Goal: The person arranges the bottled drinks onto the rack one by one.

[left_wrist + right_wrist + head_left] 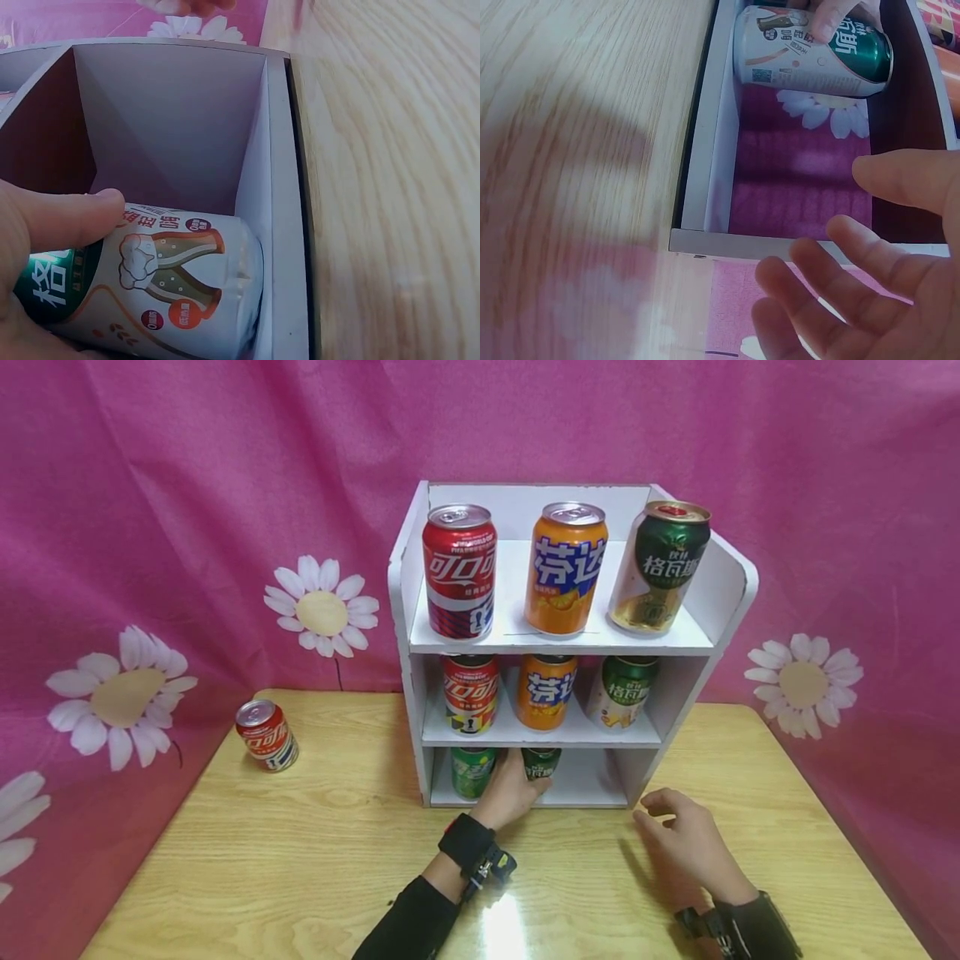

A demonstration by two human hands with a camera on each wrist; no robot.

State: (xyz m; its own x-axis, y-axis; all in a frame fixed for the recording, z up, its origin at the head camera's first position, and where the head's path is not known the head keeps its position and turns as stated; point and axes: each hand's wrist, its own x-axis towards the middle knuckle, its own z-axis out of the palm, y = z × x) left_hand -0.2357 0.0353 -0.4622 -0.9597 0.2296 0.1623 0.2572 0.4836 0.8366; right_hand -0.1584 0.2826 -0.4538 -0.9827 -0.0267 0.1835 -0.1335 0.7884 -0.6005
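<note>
My left hand [512,795] reaches into the lowest level of a white shelf [607,777] and grips a green-and-white drink can [543,765]. In the left wrist view the thumb lies across the can [184,281], whose base is at the shelf board [285,225]. A green soda can [471,772] stands just left of that hand. My right hand [690,843] holds nothing; it hovers by the shelf's lower right corner, fingers loosely bent. The right wrist view shows its spread fingers beside the shelf's side panel [780,246].
Red cola [471,693], orange soda [547,693] and green-and-white [624,693] cans fill the middle level. The top holds another red can [460,572], orange can [566,568] and green-and-gold can [660,568]. One red cola can [267,735] stands on the wooden table [337,827], far left.
</note>
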